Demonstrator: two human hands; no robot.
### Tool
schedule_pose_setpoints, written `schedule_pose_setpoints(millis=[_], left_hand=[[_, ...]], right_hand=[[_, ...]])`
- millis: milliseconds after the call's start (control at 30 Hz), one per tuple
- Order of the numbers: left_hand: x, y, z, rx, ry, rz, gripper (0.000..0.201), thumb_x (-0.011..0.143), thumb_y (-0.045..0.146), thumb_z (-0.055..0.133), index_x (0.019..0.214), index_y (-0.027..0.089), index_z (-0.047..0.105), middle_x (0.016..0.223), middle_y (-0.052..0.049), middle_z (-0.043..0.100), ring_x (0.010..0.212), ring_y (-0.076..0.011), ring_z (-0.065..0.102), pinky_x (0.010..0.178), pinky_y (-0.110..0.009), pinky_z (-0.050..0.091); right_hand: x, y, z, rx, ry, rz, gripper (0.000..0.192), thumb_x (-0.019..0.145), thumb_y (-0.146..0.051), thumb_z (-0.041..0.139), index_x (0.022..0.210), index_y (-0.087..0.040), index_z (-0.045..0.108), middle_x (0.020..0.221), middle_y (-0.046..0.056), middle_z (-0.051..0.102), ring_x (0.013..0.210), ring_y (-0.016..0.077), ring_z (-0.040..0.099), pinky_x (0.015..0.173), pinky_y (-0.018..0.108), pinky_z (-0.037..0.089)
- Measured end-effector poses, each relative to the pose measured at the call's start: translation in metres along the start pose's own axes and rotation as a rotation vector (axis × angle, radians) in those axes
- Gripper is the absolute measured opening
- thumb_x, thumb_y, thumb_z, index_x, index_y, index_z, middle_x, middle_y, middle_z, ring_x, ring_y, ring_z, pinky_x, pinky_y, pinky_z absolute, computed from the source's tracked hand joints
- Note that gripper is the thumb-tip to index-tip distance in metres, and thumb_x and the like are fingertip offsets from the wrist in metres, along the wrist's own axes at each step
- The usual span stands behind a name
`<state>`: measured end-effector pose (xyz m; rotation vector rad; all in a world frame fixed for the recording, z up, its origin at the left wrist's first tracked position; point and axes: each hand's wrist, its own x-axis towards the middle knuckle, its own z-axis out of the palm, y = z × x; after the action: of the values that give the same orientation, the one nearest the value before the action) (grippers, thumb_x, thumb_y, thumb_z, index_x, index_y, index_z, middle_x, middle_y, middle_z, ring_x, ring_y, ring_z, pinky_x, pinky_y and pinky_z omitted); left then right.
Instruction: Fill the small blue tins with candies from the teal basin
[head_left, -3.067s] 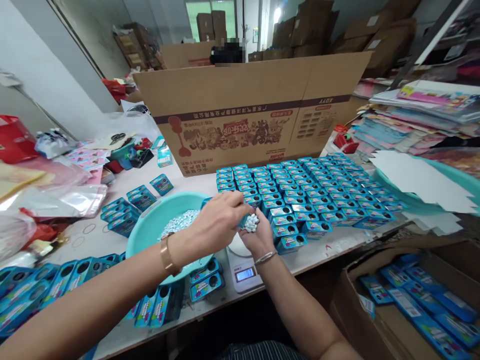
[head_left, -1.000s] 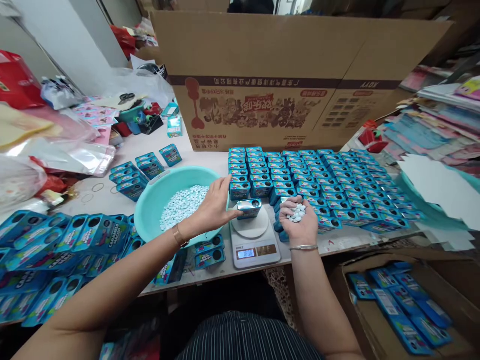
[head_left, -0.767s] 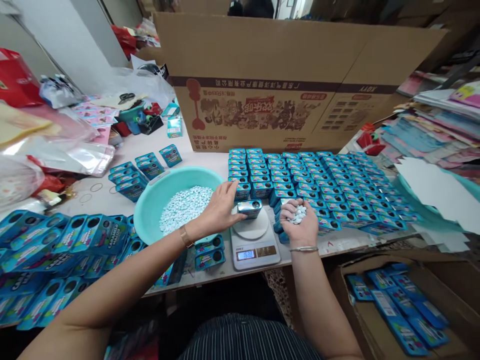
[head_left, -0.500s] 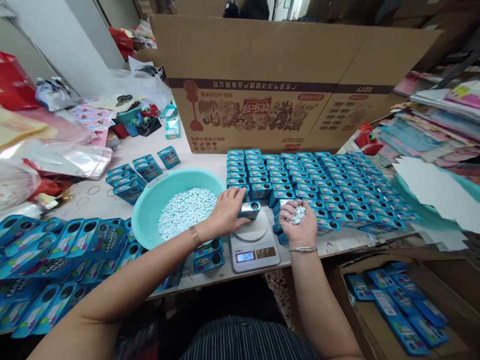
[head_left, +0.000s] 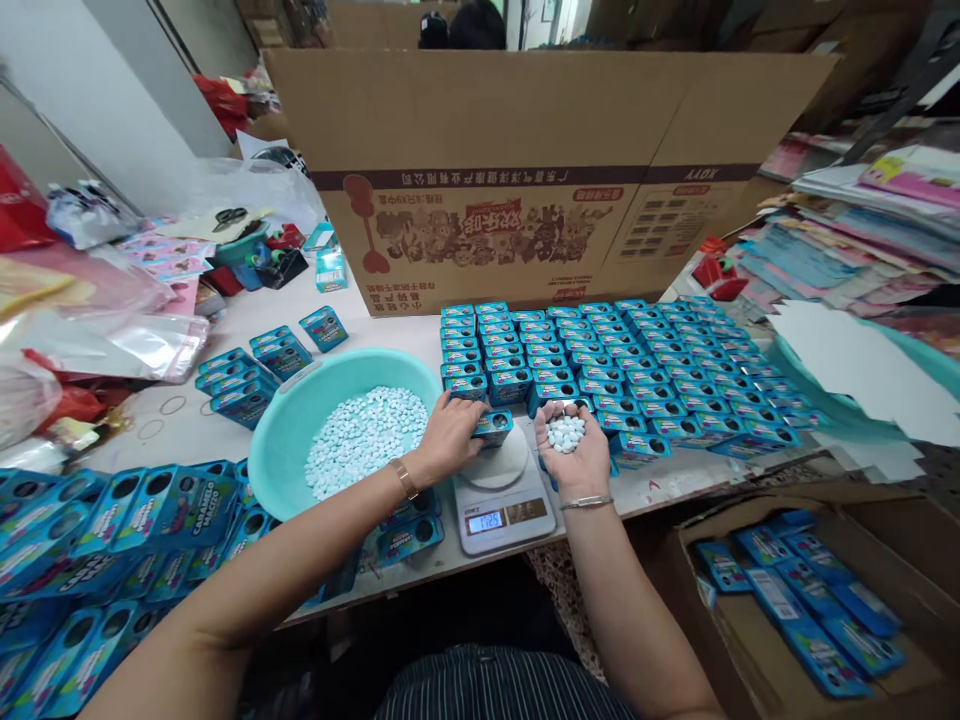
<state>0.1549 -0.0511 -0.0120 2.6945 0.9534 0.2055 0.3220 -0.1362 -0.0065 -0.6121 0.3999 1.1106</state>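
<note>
My left hand point(head_left: 448, 437) grips a small blue tin point(head_left: 493, 426) at the back edge of a white digital scale point(head_left: 504, 492). My right hand point(head_left: 570, 450) is cupped palm up just right of the scale, holding a heap of pale candy pieces point(head_left: 565, 433). A teal basin point(head_left: 294, 425) with more of the same candies point(head_left: 365, 438) sits left of the scale. Rows of matching blue tins point(head_left: 615, 365) fill the table behind my hands.
A large cardboard box point(head_left: 540, 170) stands at the back. Loose blue tins point(head_left: 90, 540) pile at the left, and others lie in an open carton point(head_left: 810, 600) at lower right. Plastic bags point(head_left: 97, 330) lie at far left, stacked paper point(head_left: 862, 230) at right.
My left hand set the tin on the scale, then took hold of it and drew it toward the back edge; the scale reading dropped. My right hand stayed cupped with candies.
</note>
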Motion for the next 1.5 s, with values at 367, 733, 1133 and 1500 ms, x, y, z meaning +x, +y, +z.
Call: schedule_pose_setpoints(millis=[367, 733, 1133, 1500], left_hand=[[-0.003, 0.042, -0.085, -0.082, 0.214, 0.213, 0.039, 0.069, 0.009, 0.059, 0.105, 0.02, 0.064, 0.098, -0.005, 0.058, 0.088, -0.02, 0.057, 0.077, -0.033, 0.05], [0.012, 0.06, -0.081, 0.25, -0.007, 0.367, 0.026, 0.08, 0.006, 0.049, 0.095, 0.017, 0.066, 0.091, -0.009, 0.056, 0.088, -0.0233, 0.051, 0.073, -0.037, 0.042], [0.01, 0.032, -0.072, -0.137, 0.174, 0.065, 0.037, 0.071, 0.012, 0.062, 0.107, 0.021, 0.066, 0.103, -0.006, 0.062, 0.091, -0.0226, 0.063, 0.081, -0.036, 0.052], [0.005, 0.014, -0.002, -0.178, 0.096, -0.165, 0.034, 0.069, 0.021, 0.073, 0.102, 0.018, 0.067, 0.103, -0.007, 0.072, 0.103, -0.0289, 0.064, 0.103, -0.047, 0.04]], right_hand=[[0.009, 0.031, -0.005, 0.007, -0.003, 0.114, 0.027, 0.094, -0.029, 0.045, 0.072, -0.02, 0.056, 0.064, 0.0, 0.067, 0.06, 0.0154, 0.066, 0.068, 0.039, 0.058], [0.004, 0.041, 0.007, 0.005, 0.024, 0.166, 0.03, 0.096, -0.026, 0.042, 0.072, -0.019, 0.059, 0.059, -0.002, 0.065, 0.052, 0.013, 0.063, 0.048, 0.024, 0.05], [0.0, 0.019, 0.008, 0.077, 0.02, 0.107, 0.027, 0.095, -0.024, 0.043, 0.073, -0.019, 0.06, 0.069, 0.002, 0.07, 0.066, 0.0165, 0.069, 0.067, 0.038, 0.06], [-0.005, -0.017, -0.001, 0.056, 0.038, -0.022, 0.029, 0.093, -0.022, 0.04, 0.07, -0.019, 0.056, 0.064, 0.0, 0.066, 0.066, 0.0141, 0.069, 0.062, 0.031, 0.059]])
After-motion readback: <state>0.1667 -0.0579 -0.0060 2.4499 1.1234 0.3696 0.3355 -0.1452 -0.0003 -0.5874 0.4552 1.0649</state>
